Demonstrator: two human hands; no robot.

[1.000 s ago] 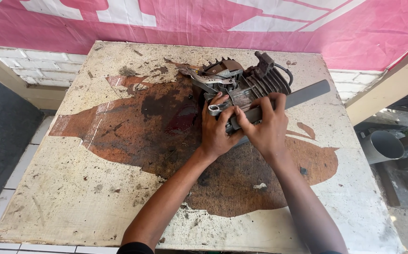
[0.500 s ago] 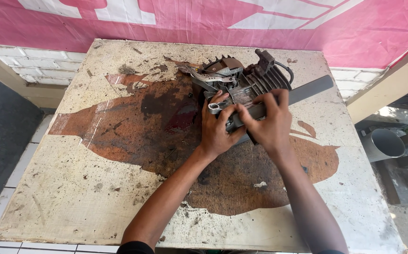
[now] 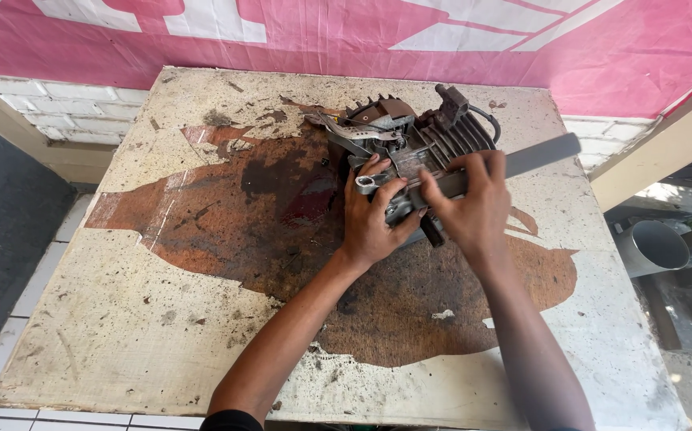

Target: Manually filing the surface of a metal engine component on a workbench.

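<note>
Both forearms are bare from elbow to wrist, no watch, ring or glove on the left hand (image 3: 371, 223) or right hand (image 3: 474, 203). A dark sleeve edge (image 3: 230, 421) shows at the left upper arm.

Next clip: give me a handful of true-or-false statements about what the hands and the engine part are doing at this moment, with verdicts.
1. Both hands rest on the small finned engine. True.
2. The left hand lies flat on the bare table, away from the engine. False: it grips the engine's near side.
3. The right hand holds a flat grey bar that juts out to the right of the engine. True, as far as the view shows.
4. The engine sits on the worn, stained tabletop. True.
5. A green cloth hangs behind the table. False: the banner is pink and white.
6. A pale pipe lies on top of the table. False: it is beside the table, lower down on the right.
</note>
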